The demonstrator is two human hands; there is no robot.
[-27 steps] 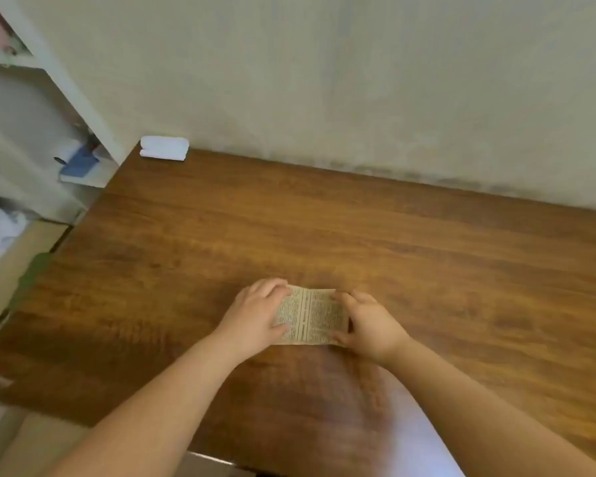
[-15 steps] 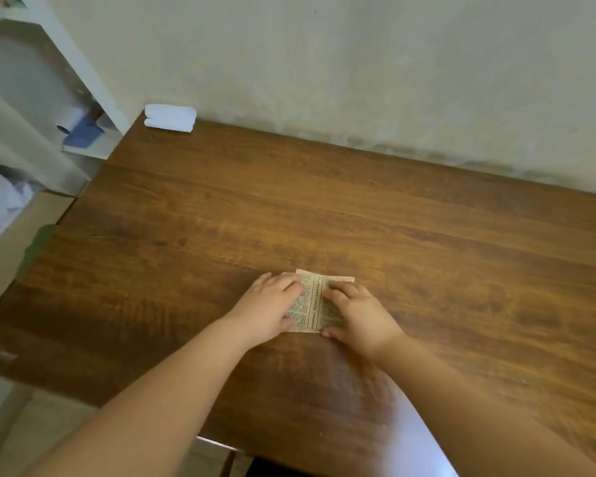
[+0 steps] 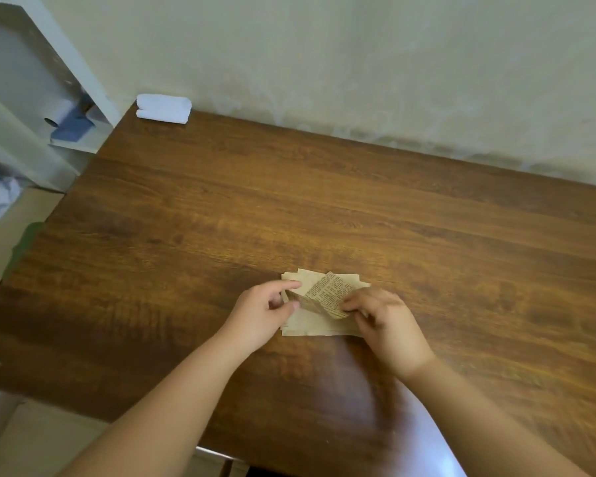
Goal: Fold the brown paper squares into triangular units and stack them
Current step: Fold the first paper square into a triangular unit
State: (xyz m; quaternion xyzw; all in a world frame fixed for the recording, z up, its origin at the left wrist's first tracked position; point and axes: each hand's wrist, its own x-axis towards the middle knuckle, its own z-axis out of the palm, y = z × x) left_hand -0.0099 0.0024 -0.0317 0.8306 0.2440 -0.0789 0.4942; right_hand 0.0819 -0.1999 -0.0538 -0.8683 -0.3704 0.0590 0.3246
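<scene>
A small pile of brown paper squares lies on the wooden table, near its front middle. On top of the pile a printed brown paper piece is lifted and tilted, partly folded. My left hand pinches its left edge between thumb and fingers. My right hand grips its right lower corner with the fingertips. Both hands rest over the pile and hide its middle.
A folded white cloth lies at the table's far left corner by the wall. White shelving with a paper roll and a blue item stands left of the table. The table's front edge runs under my forearms.
The top printed piece has been lifted off the pile and turned at an angle; before, both hands pressed it flat. The pile beneath now shows around it.
</scene>
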